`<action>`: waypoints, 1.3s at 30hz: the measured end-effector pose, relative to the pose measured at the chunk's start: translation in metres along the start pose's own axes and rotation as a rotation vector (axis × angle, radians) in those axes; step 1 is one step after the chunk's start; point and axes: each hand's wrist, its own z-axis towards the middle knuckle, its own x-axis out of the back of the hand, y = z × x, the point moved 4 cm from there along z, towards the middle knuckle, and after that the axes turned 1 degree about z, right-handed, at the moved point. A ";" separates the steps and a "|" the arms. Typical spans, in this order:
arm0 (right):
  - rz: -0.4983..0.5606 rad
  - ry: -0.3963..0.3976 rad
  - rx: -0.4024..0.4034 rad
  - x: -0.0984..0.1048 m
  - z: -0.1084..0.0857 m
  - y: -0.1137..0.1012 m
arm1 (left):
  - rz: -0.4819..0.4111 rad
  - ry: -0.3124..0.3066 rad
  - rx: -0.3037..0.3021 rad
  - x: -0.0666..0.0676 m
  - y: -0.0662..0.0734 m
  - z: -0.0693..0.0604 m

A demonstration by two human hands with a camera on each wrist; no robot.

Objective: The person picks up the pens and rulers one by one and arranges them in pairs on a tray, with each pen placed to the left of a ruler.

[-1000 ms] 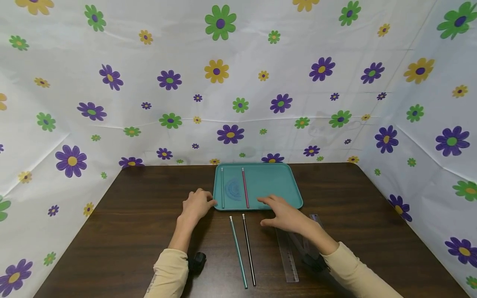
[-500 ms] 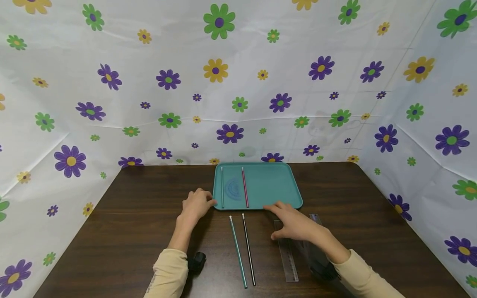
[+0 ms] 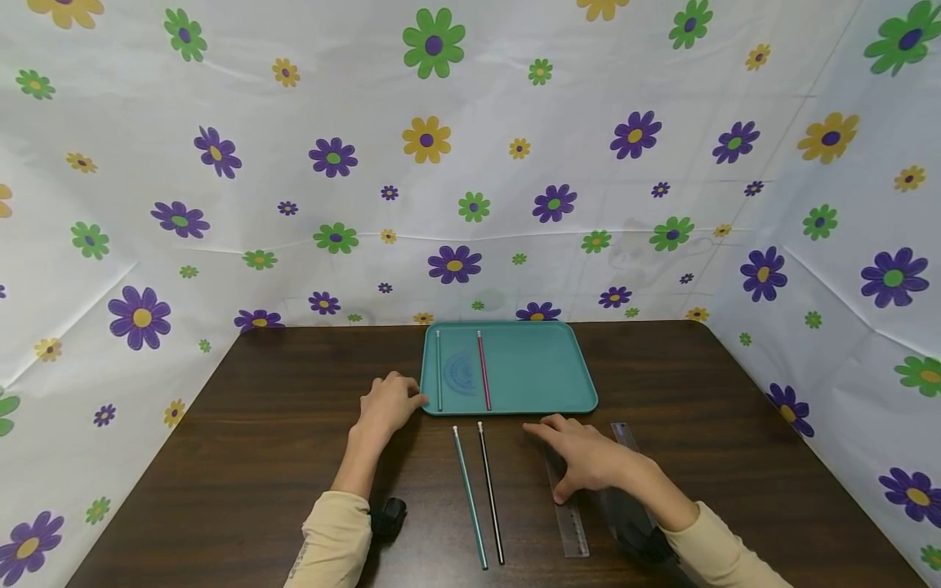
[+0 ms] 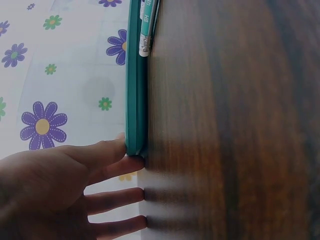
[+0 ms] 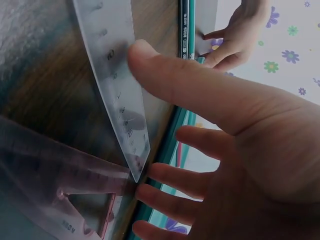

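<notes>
My left hand (image 3: 385, 404) holds the front left corner of the teal tray (image 3: 540, 367), its thumb and index finger at the corner in the left wrist view. My right hand (image 3: 588, 459) is spread above a clear ruler (image 3: 573, 535) on the table; the thumb overlaps the ruler's edge in the right wrist view, and contact cannot be told. Beside that ruler lies a clear set square (image 5: 85, 195), partly hidden by the right arm in the head view. On the tray are a teal pencil (image 3: 439, 371), a blue protractor (image 3: 461, 373) and a red pencil (image 3: 484, 371).
Between the hands, a second teal pencil (image 3: 470, 498) and a black pencil (image 3: 491, 494) lie lengthwise on the dark wooden table (image 3: 257, 457). A flowered cloth (image 3: 353, 269) closes off the back and sides.
The right hand has drawn back from the tray's front edge toward the person, and is lower over the ruler. The left hand stays at the tray's corner.
</notes>
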 end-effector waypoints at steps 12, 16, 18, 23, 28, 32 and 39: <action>-0.072 -0.003 0.005 0.000 0.003 -0.003 | 0.005 -0.002 0.004 0.001 0.000 -0.001; -0.089 -0.006 0.015 0.000 0.007 -0.001 | 0.008 -0.005 0.003 0.001 0.000 -0.001; -0.094 -0.009 0.015 0.000 0.009 0.000 | 0.007 -0.006 0.003 0.001 0.000 -0.001; -0.069 -0.020 -0.015 0.000 0.011 0.000 | 0.008 -0.008 0.001 0.002 0.001 -0.001; -0.029 -0.004 -0.041 0.000 0.011 0.000 | 0.006 -0.007 0.004 0.003 0.001 -0.002; -0.010 0.008 -0.027 -0.001 0.011 0.001 | 0.009 -0.005 0.006 0.004 0.001 -0.001; 0.036 0.012 0.021 0.000 0.012 0.003 | 0.012 -0.004 0.002 0.003 0.001 0.000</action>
